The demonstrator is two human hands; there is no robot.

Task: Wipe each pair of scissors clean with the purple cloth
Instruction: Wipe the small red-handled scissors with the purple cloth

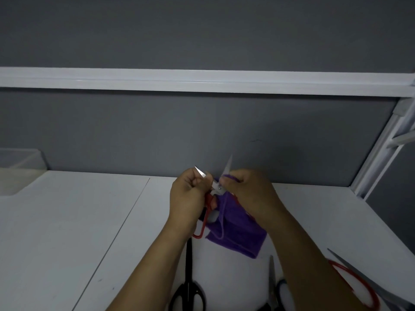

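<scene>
Our left grip (187,198) is curled round the red handles of the small scissors (217,189). It holds them up over the worktop (78,221), with the two blades spread wide and pointing away from us. Our right grip (249,194) pinches the purple cloth (235,230) round the right blade, close to the screw. The rest of the cloth hangs down.

To do this well, we think we should slide the cloth from the screw out to the tip and keep our fingers behind the cloth, away from the sharp edge. Then the other blade needs the same.

Three more pairs lie near us: black scissors (188,265), blue scissors (272,279) and big red scissors (368,279). We cannot tell if they are clean yet.
</scene>
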